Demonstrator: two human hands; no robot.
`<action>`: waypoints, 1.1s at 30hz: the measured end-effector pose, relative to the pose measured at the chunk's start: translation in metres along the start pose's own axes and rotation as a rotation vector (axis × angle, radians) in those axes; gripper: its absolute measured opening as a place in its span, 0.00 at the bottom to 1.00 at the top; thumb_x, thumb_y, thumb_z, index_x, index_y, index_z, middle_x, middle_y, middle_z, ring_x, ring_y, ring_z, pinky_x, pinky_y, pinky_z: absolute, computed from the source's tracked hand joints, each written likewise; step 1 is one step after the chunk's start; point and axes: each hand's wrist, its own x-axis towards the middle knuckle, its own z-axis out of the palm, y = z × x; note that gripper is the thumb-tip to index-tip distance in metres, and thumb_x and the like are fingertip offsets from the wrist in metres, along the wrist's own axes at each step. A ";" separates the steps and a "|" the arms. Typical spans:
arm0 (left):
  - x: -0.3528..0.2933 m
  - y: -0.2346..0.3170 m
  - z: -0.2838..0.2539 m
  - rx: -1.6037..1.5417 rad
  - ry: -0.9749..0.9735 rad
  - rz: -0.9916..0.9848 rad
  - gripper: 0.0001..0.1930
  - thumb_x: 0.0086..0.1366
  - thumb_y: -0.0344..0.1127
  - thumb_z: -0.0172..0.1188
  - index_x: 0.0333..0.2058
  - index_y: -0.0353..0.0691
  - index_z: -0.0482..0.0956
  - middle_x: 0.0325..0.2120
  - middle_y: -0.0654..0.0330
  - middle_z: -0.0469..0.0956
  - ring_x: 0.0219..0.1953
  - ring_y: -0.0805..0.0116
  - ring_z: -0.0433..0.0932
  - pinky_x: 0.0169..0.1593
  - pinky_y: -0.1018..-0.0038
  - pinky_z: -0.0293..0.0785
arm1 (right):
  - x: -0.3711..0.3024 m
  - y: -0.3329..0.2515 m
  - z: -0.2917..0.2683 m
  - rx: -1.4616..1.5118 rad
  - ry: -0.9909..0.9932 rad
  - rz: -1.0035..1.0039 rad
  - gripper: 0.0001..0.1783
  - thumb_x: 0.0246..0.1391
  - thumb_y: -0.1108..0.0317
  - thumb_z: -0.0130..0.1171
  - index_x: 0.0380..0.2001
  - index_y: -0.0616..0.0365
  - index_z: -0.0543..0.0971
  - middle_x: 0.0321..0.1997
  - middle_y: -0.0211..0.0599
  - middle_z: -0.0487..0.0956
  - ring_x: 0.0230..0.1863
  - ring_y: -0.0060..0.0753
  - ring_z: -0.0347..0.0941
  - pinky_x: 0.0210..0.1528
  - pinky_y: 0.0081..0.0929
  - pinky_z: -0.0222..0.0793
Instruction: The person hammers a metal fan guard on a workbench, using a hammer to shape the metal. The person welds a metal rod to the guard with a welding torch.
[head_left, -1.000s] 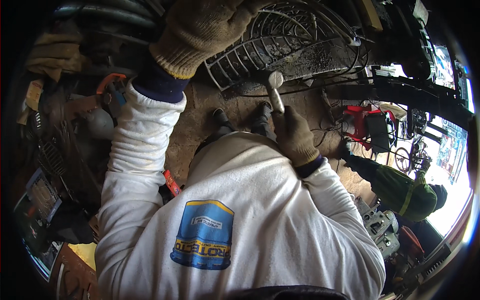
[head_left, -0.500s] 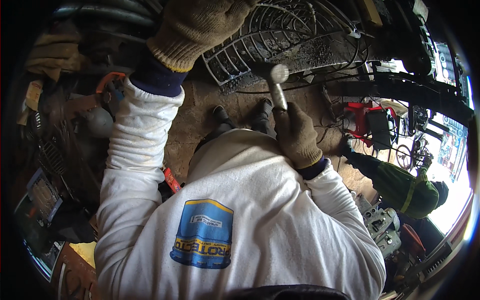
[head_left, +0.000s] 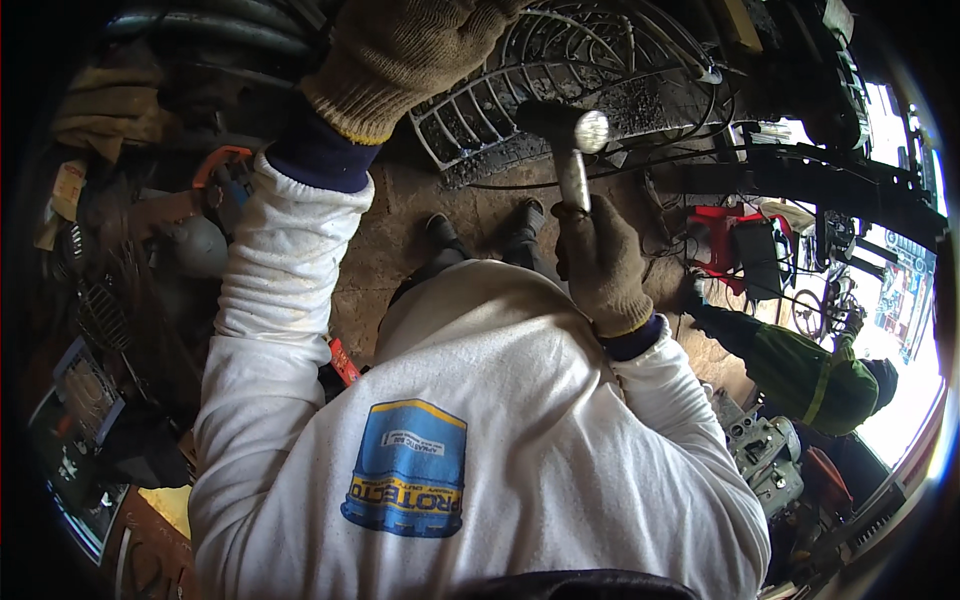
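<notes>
My right hand (head_left: 605,262), in a brown knitted glove, is wrapped round the metal shaft of a hammer (head_left: 572,180). The hammer stands head up, with a bright round face on the right and a dark end on the left. Just behind its head lies a curved metal grille of welded rods (head_left: 480,112) on a dark, grimy work surface (head_left: 655,105). At the upper left my left hand (head_left: 410,60), gloved likewise, reaches over the grille's left part. Its fingers look curled, but the upper edge of the view cuts them off and hides whatever they grip.
A person in dark green (head_left: 815,380) works at the right, near a red plastic chair (head_left: 712,240). Greasy metal machine parts (head_left: 765,455) lie at the lower right. On the left are a tool with an orange handle (head_left: 220,165) and a brown cloth (head_left: 110,105). Cables cross the floor.
My right hand has raised the hammer slightly and moved it to the right, turning its round face more toward the right. My left hand has shifted a little to the right.
</notes>
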 end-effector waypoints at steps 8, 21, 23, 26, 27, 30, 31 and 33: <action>-0.008 -0.006 0.004 -0.012 0.012 0.001 0.15 0.68 0.28 0.62 0.53 0.42 0.80 0.44 0.56 0.87 0.37 0.61 0.88 0.37 0.70 0.84 | 0.006 -0.008 0.011 -0.393 -0.139 0.100 0.19 0.68 0.52 0.55 0.46 0.57 0.79 0.34 0.48 0.86 0.37 0.51 0.86 0.39 0.44 0.79; -0.014 0.003 -0.001 -0.139 -0.040 -0.113 0.24 0.62 0.20 0.59 0.58 0.41 0.77 0.49 0.56 0.85 0.43 0.63 0.88 0.42 0.72 0.86 | -0.002 0.011 0.008 -0.323 -0.030 -0.098 0.14 0.69 0.58 0.54 0.42 0.59 0.79 0.23 0.41 0.79 0.23 0.36 0.76 0.28 0.36 0.70; -0.006 0.004 -0.003 -0.092 -0.012 0.007 0.27 0.58 0.18 0.59 0.58 0.42 0.77 0.48 0.57 0.86 0.44 0.61 0.88 0.43 0.71 0.86 | -0.003 -0.001 0.002 -0.221 -0.076 0.021 0.14 0.69 0.58 0.55 0.43 0.59 0.79 0.23 0.39 0.79 0.23 0.33 0.76 0.28 0.35 0.70; -0.007 -0.001 0.004 -0.103 -0.011 0.019 0.28 0.57 0.18 0.59 0.58 0.42 0.77 0.47 0.57 0.86 0.44 0.60 0.88 0.43 0.70 0.85 | -0.008 -0.011 -0.003 0.004 -0.020 -0.049 0.15 0.71 0.59 0.53 0.44 0.62 0.79 0.23 0.33 0.78 0.23 0.27 0.75 0.26 0.30 0.69; -0.004 0.000 0.004 -0.105 -0.012 0.025 0.28 0.57 0.18 0.59 0.58 0.42 0.77 0.47 0.57 0.86 0.44 0.60 0.88 0.43 0.70 0.85 | -0.006 -0.007 -0.002 0.006 0.004 -0.114 0.16 0.72 0.60 0.52 0.46 0.64 0.79 0.24 0.29 0.78 0.24 0.23 0.74 0.25 0.26 0.69; -0.001 0.005 0.000 -0.117 -0.020 0.018 0.26 0.58 0.18 0.59 0.57 0.42 0.78 0.46 0.57 0.86 0.42 0.60 0.88 0.42 0.70 0.85 | -0.004 0.005 0.008 0.040 0.003 -0.140 0.17 0.68 0.54 0.54 0.44 0.56 0.80 0.33 0.48 0.86 0.39 0.56 0.84 0.41 0.45 0.78; -0.005 0.004 0.003 -0.137 -0.023 -0.024 0.26 0.59 0.18 0.58 0.57 0.42 0.78 0.46 0.56 0.86 0.41 0.61 0.88 0.42 0.70 0.85 | 0.000 0.004 0.011 -0.428 -0.050 0.025 0.18 0.69 0.52 0.51 0.44 0.55 0.81 0.33 0.47 0.86 0.39 0.54 0.84 0.41 0.46 0.78; -0.006 0.004 0.002 -0.146 -0.034 -0.070 0.25 0.60 0.18 0.58 0.57 0.42 0.78 0.46 0.55 0.86 0.41 0.61 0.88 0.41 0.70 0.85 | -0.001 0.001 0.002 -0.338 -0.109 0.052 0.19 0.69 0.51 0.50 0.44 0.54 0.81 0.33 0.47 0.85 0.39 0.54 0.84 0.41 0.46 0.78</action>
